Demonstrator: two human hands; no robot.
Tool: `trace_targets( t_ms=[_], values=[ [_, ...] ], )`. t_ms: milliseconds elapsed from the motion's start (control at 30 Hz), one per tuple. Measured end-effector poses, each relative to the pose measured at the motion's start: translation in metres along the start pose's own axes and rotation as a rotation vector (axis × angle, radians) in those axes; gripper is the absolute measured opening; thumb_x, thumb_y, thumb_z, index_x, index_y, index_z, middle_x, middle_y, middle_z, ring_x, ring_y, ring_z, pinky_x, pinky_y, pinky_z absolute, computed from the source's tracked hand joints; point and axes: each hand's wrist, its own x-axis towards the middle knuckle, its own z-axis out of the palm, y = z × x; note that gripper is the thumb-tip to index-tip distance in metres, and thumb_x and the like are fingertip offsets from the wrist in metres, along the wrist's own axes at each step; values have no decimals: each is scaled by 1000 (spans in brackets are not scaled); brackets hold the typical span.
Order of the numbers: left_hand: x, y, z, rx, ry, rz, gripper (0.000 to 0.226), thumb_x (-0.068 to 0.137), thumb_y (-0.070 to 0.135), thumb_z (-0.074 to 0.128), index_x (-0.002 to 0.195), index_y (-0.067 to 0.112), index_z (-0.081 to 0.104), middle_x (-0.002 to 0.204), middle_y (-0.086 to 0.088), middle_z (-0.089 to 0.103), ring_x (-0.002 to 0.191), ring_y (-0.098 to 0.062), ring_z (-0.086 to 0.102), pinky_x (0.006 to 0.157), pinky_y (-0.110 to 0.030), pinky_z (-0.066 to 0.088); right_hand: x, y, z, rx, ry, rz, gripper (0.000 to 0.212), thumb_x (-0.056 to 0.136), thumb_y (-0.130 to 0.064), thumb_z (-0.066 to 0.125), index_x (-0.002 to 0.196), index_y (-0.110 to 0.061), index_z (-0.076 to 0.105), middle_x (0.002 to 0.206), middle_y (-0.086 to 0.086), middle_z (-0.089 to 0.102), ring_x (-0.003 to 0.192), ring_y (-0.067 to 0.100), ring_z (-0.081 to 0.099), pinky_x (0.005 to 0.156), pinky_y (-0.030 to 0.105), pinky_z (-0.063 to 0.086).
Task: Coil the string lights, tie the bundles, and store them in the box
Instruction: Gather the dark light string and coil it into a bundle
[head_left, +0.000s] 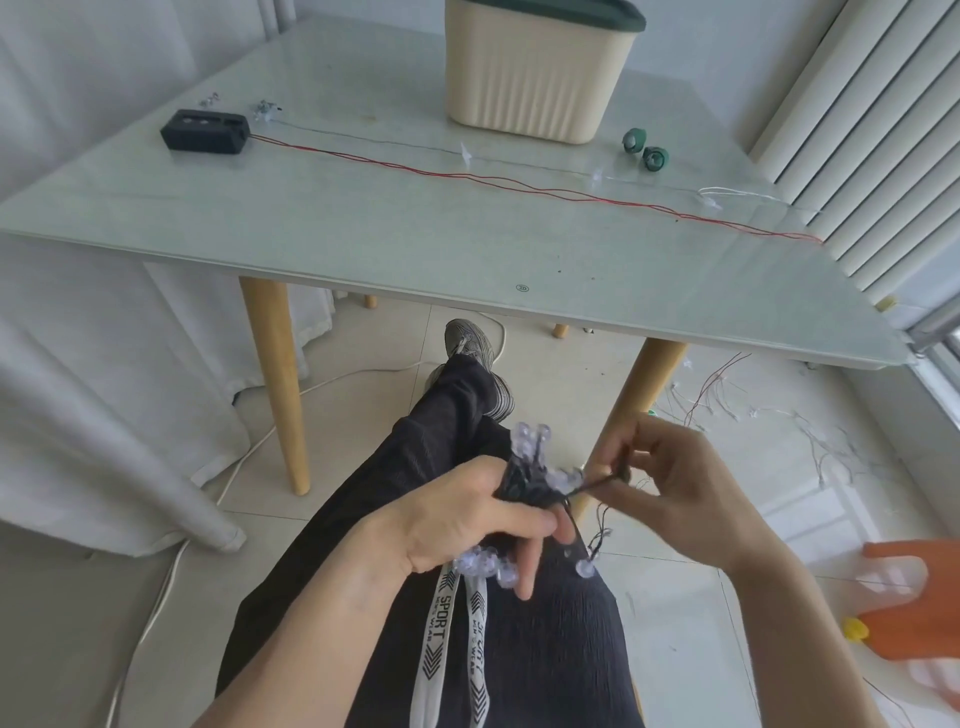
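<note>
One cream box (537, 78) with a dark green lid stands at 12 o'clock on the bench (363, 218). One black battery case (205, 131) lies at 10 o'clock. Two green rolls (645, 149) sit at 1 o'clock. Two hands, left hand (462, 519) and right hand (685, 499), share one coiled light bundle (530, 480).

Pale table (363, 218), white curtain (78, 389), window blinds (857, 130), orange object (904, 603)

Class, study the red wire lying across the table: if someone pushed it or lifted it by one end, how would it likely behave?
The red wire looks thin and lies in loose waves, so it would probably droop when lifted, not stay straight. It seems light, so a push would likely slide or bend it. One end joins the black battery box, which may drag along the table.
</note>
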Motion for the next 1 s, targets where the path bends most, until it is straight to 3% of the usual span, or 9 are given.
trace_targets(
  t_ms=[100, 200, 267, 400, 533, 700, 800, 867, 1000],
  values=[
    [0, 3, -5, -279, 106, 101, 22, 90, 7, 53, 87, -12, 63, 59, -8, 63, 58, -25, 65, 66, -27, 50, 1, 13, 5, 298, -42, 117, 29, 79, -21, 85, 100, -12, 67, 68, 10, 52, 60, 24, 56, 67, 47, 53],
    [0, 10, -5, -619, 259, 206, 13, 84, 5, 57, 81, 4, 70, 61, -10, 63, 59, -27, 66, 59, -30, 53, -2, 20, 19, 335, -124, 235, 31, 90, -23, 75, 118, -18, 63, 77, 8, 54, 50, 26, 44, 44, 30, 42],
    [-1, 12, -9, -752, 351, 280, 22, 85, 9, 52, 76, 6, 72, 64, -8, 66, 64, -26, 70, 59, -28, 55, -4, 19, 23, 274, -85, 255, 23, 94, -28, 65, 111, -14, 66, 70, 4, 54, 51, 21, 41, 46, 25, 37],
    [-3, 9, -21, -878, 452, 391, 27, 88, 15, 47, 77, 9, 71, 84, -12, 75, 93, -32, 73, 74, -30, 60, -10, 17, 23, 138, -46, 264, 33, 93, -42, 60, 84, -12, 70, 52, -5, 48, 51, 12, 41, 56, 22, 36],
    [1, 6, -21, -831, 366, 327, 19, 94, 20, 43, 84, 8, 54, 131, -28, 60, 122, -39, 60, 99, -38, 53, -15, 6, 29, -128, -212, 204, 21, 96, -34, 64, 77, -27, 70, 58, -11, 54, 55, 5, 45, 59, 23, 39],
    [2, 0, -13, -567, 220, 115, 20, 93, 25, 53, 89, 5, 55, 128, -31, 60, 117, -43, 61, 96, -40, 54, -19, -25, 29, -209, -367, 109, 14, 93, -31, 69, 81, -26, 75, 72, -15, 68, 67, -1, 57, 66, 22, 46],
    [1, -2, -3, -477, 160, 56, 24, 91, 23, 56, 86, 4, 71, 122, -30, 64, 109, -39, 65, 98, -44, 51, -21, -39, 24, -21, -293, 88, 14, 93, -12, 69, 84, -17, 78, 92, -26, 74, 105, -11, 64, 83, 13, 51],
    [2, -1, 2, -446, 196, 38, 23, 87, 23, 61, 82, 9, 78, 106, -25, 71, 98, -33, 68, 93, -39, 52, -20, -42, 22, -111, -164, 42, 18, 90, -13, 71, 80, -26, 78, 84, -24, 73, 87, -7, 67, 72, 12, 49],
    [3, 1, 6, -417, 148, 39, 27, 89, 25, 65, 91, -2, 71, 96, -30, 67, 92, -37, 65, 86, -39, 53, -14, -37, 19, -334, -86, -63, 19, 87, -22, 70, 72, -33, 76, 70, -5, 61, 66, 17, 54, 63, 33, 47]
  ],
)
